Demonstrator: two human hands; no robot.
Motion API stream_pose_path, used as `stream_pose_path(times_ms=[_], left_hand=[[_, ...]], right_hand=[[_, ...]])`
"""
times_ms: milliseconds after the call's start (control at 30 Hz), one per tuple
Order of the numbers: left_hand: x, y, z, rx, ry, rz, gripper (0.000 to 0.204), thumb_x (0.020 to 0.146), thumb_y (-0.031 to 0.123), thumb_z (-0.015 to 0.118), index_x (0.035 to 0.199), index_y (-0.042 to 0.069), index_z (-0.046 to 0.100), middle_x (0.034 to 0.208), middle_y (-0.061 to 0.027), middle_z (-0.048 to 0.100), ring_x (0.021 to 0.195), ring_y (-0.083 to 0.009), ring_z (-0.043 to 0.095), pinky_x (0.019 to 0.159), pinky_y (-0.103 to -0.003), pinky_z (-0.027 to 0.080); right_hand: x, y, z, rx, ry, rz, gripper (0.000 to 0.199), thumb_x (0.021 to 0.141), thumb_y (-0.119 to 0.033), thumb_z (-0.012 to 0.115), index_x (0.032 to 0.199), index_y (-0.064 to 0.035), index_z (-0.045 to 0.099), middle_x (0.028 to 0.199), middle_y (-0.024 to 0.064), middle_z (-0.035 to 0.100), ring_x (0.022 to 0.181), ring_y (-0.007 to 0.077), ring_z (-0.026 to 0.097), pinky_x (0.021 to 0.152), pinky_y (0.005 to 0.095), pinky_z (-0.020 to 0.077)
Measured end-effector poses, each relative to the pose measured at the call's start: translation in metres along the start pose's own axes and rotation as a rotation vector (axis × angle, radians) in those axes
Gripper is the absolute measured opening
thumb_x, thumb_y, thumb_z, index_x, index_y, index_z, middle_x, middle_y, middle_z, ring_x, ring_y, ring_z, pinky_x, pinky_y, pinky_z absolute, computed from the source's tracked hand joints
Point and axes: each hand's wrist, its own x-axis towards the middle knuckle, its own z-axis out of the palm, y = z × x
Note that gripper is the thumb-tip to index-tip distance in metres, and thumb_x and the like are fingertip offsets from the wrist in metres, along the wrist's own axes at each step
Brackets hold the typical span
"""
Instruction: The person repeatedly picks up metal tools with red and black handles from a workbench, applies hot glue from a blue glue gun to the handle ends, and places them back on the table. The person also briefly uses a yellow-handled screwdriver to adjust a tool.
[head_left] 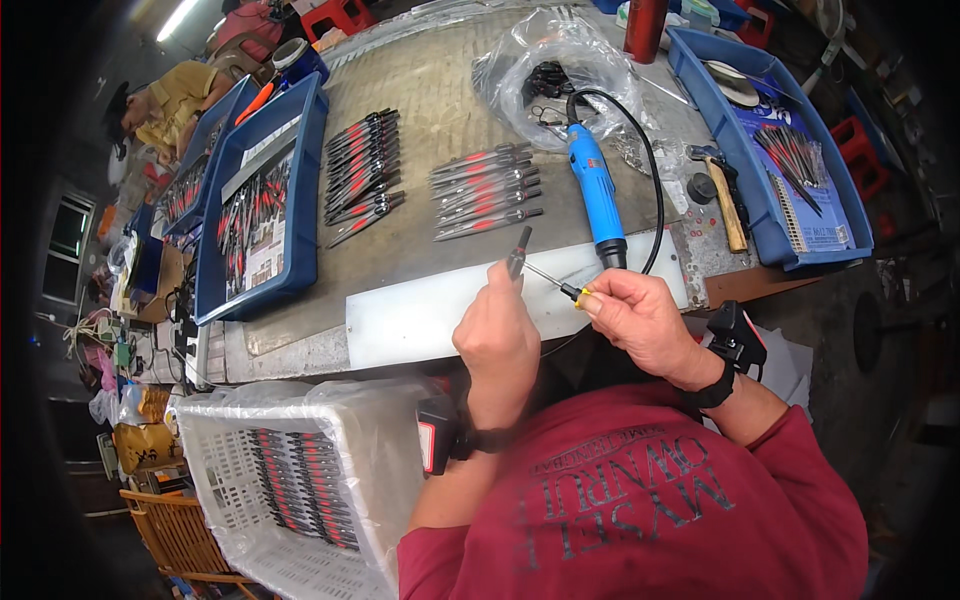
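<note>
My left hand (497, 325) is closed around a slim dark compass-like tool (517, 255), whose knobbed black end sticks up above the fist; the rest is hidden in the fingers. Between thumb and fingers my right hand (640, 318) pinches a small screwdriver (576, 294) with a black and yellow handle. Its thin metal shaft reaches left to the tool, near the knobbed end; the exact contact is too small to tell. Both hands are over the front edge of a white board (410, 325). Just beyond the right hand lies a blue electric screwdriver (594, 185) with a black cable.
Rows of red-and-grey compass-like tools (487, 190) lie on the table (430, 110). Blue trays (308, 210) (800, 255) stand at both sides, a hammer (727, 205) by the right one. Farther back is a plastic bag (500, 75). A white crate (365, 490) sits low left.
</note>
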Motion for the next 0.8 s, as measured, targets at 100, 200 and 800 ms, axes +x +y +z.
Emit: stream_pose_path(times_ms=[100,200,800], left_hand=[[-0.0001,-0.0001,0.0004,-0.001,0.008,0.002,0.029,0.077,-0.007,0.059,0.106,-0.003,0.056,0.065,-0.0149,0.054,0.053,-0.0291,0.053,0.050,-0.036,0.042],[-0.0011,-0.0005,0.0002,-0.003,0.008,-0.003,0.028,0.077,-0.007,0.059,0.105,-0.003,0.056,0.065,-0.0148,0.054,0.054,-0.0288,0.053,0.050,-0.036,0.042],[-0.0018,-0.0018,0.0029,-0.027,0.003,-0.023,0.024,0.079,-0.004,0.058,0.102,0.000,0.057,0.064,-0.0136,0.053,0.053,-0.0283,0.052,0.049,-0.035,0.041]], right_hand=[[0.0002,0.0003,0.0001,0.006,0.002,0.006,0.014,0.088,-0.013,0.056,0.084,-0.0002,0.058,0.070,-0.0072,0.050,0.063,-0.0002,0.040,0.054,0.0173,0.0343],[0.0007,0.0008,0.0008,0.008,0.007,0.007,0.014,0.088,-0.013,0.056,0.084,-0.0003,0.058,0.070,-0.0073,0.049,0.064,-0.0002,0.040,0.054,0.0173,0.0344],[0.0008,0.0010,0.0019,0.053,0.021,0.044,0.014,0.088,-0.014,0.055,0.083,-0.0014,0.058,0.066,-0.0078,0.047,0.059,-0.0002,0.039,0.050,0.0174,0.0322]])
